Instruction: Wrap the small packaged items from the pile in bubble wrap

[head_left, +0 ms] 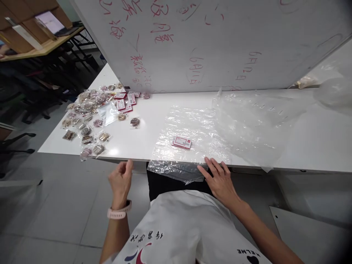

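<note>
A clear plastic bag (pixel 167 150) lies flat near the table's front edge, its near end hanging over. On top of it rests a small red-and-white box or card (pixel 182 142). My right hand (pixel 220 179) lies with fingers spread on the bag's near right part, at the edge. My left hand (pixel 121 179) is curled closed in the air just in front of the table, left of the bag, with nothing showing between the fingers. A heap of small wrapped round items (pixel 90 104) covers the table's left end.
Several more red-and-white boxes (pixel 120 105) lie beside the heap, near a white packet (pixel 110 113). Large clear plastic sheeting (pixel 255 128) spreads over the right side. A whiteboard (pixel 220 40) with red writing stands along the table's back. Chairs (pixel 22 146) and another desk (pixel 46 49) are at left.
</note>
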A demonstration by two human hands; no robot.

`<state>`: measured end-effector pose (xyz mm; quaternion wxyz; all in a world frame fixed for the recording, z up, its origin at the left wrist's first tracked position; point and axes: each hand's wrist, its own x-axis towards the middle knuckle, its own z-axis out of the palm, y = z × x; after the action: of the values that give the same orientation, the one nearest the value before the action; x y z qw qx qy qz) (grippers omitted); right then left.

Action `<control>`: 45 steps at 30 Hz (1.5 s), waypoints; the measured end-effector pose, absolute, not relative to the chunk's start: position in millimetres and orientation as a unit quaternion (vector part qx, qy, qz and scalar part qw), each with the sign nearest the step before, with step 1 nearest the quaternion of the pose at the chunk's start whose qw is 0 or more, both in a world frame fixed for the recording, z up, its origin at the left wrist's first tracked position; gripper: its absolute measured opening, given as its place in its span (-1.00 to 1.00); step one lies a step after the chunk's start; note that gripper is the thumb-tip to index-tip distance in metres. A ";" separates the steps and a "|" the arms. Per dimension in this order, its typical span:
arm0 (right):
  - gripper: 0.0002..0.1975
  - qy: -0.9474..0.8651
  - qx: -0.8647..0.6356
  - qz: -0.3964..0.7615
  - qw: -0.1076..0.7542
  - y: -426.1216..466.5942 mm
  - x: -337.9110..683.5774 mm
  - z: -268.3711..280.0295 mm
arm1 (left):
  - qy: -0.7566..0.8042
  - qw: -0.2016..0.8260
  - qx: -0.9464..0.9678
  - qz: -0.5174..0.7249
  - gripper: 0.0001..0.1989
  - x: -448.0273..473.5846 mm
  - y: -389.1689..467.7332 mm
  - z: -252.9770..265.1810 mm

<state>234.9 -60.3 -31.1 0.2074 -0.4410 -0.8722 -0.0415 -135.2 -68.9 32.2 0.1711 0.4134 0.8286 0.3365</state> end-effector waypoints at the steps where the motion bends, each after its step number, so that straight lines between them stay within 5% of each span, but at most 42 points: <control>1: -0.33 -0.868 -0.442 -0.050 0.220 -62.0 228.6 -35.2 | 0.824 0.252 0.377 0.339 -0.46 -133.3 -79.1 24.3; 4: -0.45 -0.860 -0.420 -0.059 0.285 -52.9 211.0 -29.9 | 0.704 0.503 0.335 0.373 -0.37 -111.4 -84.8 11.3; 6: -0.51 -0.868 -0.380 -0.053 0.316 -40.0 204.5 -15.3 | 0.618 0.585 0.343 0.398 -0.45 -93.3 -71.9 16.1; 11: -0.42 -0.872 -0.334 0.052 0.354 -21.3 210.9 10.3 | 0.507 0.646 0.332 0.463 -0.63 -69.3 -26.1 51.7; 18: -0.53 -0.686 -0.516 0.113 0.500 -36.0 225.3 -3.0 | 0.390 0.726 0.221 0.521 -0.75 -46.7 31.0 61.1; 23: -0.57 -0.630 -0.486 -0.044 0.604 -32.5 205.8 15.2 | 0.379 0.696 0.332 0.511 -0.64 -32.7 50.1 49.4; 34: -0.54 -0.818 -0.462 0.126 0.319 25.4 171.3 2.1 | 0.418 0.275 0.840 0.210 -0.61 -53.4 63.5 49.6; 45: -0.50 -0.849 -0.455 0.094 0.250 15.8 184.8 10.9 | 0.452 0.246 0.835 0.192 -0.62 -57.3 39.0 39.3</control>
<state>184.8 15.8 10.9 0.2503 -0.4553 -0.8493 0.0939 -57.3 39.0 39.3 0.2459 0.8353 0.4525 0.1924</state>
